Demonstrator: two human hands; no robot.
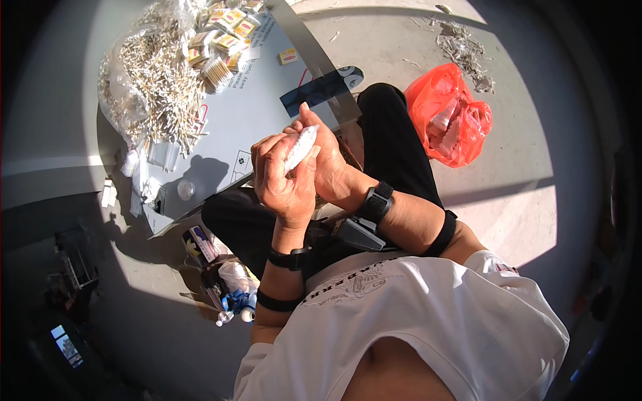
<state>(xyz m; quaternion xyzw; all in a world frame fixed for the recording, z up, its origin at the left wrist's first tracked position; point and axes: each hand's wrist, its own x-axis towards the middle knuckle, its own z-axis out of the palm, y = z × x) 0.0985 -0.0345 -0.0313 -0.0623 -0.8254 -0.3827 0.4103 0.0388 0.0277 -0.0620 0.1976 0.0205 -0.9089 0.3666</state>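
My left hand (277,177) is closed round a bundle of cotton swabs (300,150), its thumb and fingers pressing along the sides. Only the white, knobbly tips show, in a long narrow oval; the sticks are hidden. Against the other side, my right hand (328,157) cups the bundle, with its thumb pointing up and away. Both hands are above my lap, at the near edge of a grey board (267,87). A big heap of loose cotton swabs (157,83) lies on the board to the left, partly in clear plastic.
Small yellow-and-white packets (231,33) are piled beside the heap; one packet (287,56) lies apart. A round clear lid (186,190) is near the board's lower corner. On the floor stand a red plastic bag (449,117) at right and a box of odds and ends (231,284) at lower left.
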